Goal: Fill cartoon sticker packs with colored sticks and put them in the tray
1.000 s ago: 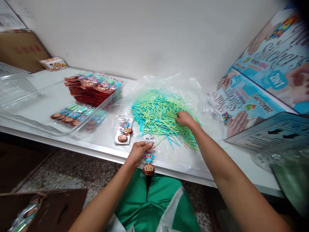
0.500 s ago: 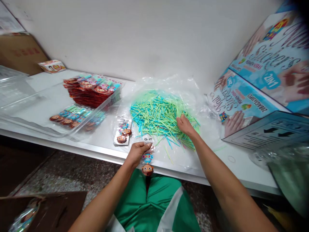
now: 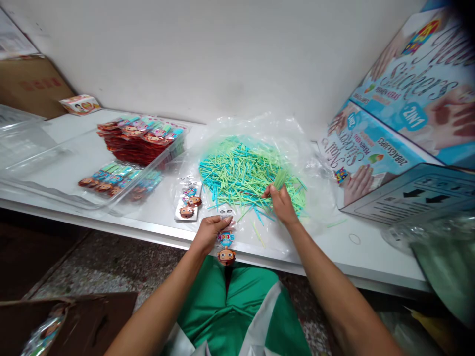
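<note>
Pinched in my left hand (image 3: 211,231) is a small clear printed packet (image 3: 226,242) with a cartoon face, held over the table's front edge. My right hand (image 3: 281,201) grips a small bunch of green sticks (image 3: 281,179) above the right side of a pile. That pile of thin green and blue sticks (image 3: 237,173) lies on a spread clear plastic bag (image 3: 315,185). Left of the pile, near my left hand, several similar flat packets (image 3: 188,202) lie stacked.
A clear plastic tray (image 3: 44,190) at left holds a tall stack of filled packets (image 3: 129,141) and a lower row of packets (image 3: 106,180). Blue printed boxes (image 3: 389,123) stand at right. A rubber band (image 3: 355,239) lies near the front edge. An open carton (image 3: 100,316) is below left.
My right hand has lifted slightly from the pile and turned, and a bunch of green sticks now shows in its fingers. My left hand keeps hold of the packet, nearly still.
</note>
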